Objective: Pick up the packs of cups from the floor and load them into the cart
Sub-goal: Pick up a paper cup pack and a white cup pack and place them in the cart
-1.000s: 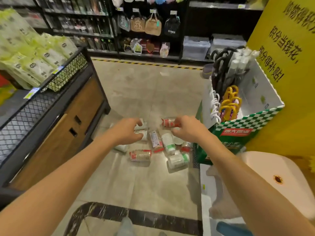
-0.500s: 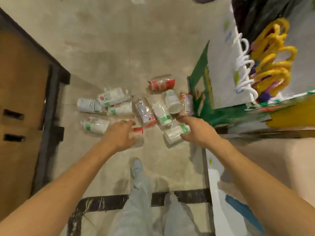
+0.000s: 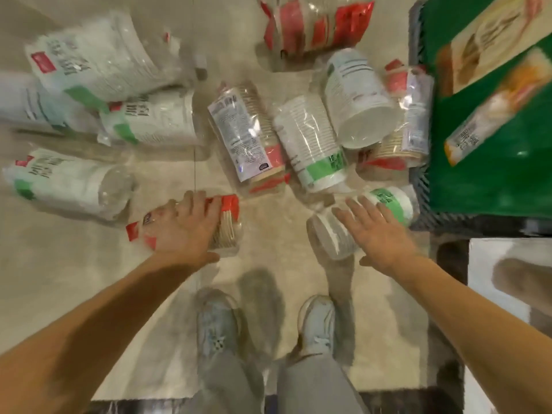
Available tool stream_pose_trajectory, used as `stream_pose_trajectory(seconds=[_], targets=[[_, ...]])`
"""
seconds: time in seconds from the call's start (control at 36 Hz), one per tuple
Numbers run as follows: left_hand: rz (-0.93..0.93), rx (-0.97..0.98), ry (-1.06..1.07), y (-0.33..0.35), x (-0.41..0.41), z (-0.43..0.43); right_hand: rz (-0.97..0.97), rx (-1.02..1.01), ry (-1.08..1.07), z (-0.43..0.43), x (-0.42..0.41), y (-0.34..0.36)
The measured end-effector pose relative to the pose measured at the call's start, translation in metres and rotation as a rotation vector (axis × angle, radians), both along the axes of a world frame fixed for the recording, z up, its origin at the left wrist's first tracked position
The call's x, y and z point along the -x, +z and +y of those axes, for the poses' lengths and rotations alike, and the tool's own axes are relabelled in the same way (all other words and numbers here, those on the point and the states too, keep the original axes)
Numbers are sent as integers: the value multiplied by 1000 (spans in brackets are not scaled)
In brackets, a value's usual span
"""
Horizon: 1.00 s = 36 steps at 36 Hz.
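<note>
Several plastic-wrapped packs of cups lie scattered on the pale floor. My left hand (image 3: 185,231) grips a red-labelled pack of beige cups (image 3: 230,225), fingers over its far side and thumb on the near side. My right hand (image 3: 379,234) rests with straight fingers on a white pack with a green band (image 3: 337,237). More packs lie beyond: white ones at the left (image 3: 65,183) (image 3: 155,118) (image 3: 98,64), a labelled one in the middle (image 3: 245,135), white ones (image 3: 313,144) (image 3: 358,97), and a red one at the top (image 3: 313,22). No cart is in view.
A green display box (image 3: 493,130) stands at the right, close against the nearest packs. A white object (image 3: 484,264) sits at the lower right. My two shoes (image 3: 218,327) (image 3: 316,324) stand just behind the hands, on a dark floor stripe at the bottom edge.
The view has tipped down and come much closer to the floor. Both hands dropped onto packs: the left closed round the red-labelled one, the right landed on the green-banded one.
</note>
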<state>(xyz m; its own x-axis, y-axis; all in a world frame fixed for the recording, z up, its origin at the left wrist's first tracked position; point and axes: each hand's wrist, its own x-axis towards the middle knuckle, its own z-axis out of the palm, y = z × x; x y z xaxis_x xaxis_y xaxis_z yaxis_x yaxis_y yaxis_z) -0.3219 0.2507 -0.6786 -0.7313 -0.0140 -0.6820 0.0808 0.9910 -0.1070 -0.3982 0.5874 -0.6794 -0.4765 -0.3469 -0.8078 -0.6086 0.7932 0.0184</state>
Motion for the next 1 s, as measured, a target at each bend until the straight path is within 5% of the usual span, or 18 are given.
stream_pose_trajectory(seconds=[0.19, 0.39, 0.61, 1.0], targets=[[178, -86, 121, -96, -8, 0, 109, 221, 56, 10, 8, -89], [168, -193, 309, -50, -17, -4, 113, 196, -109, -7, 12, -45], [234, -512, 663, 125, -5, -21, 74, 380, -490, -62, 14, 135], [839, -904, 1231, 570, -22, -97, 124, 1091, -734, -219, 43, 563]])
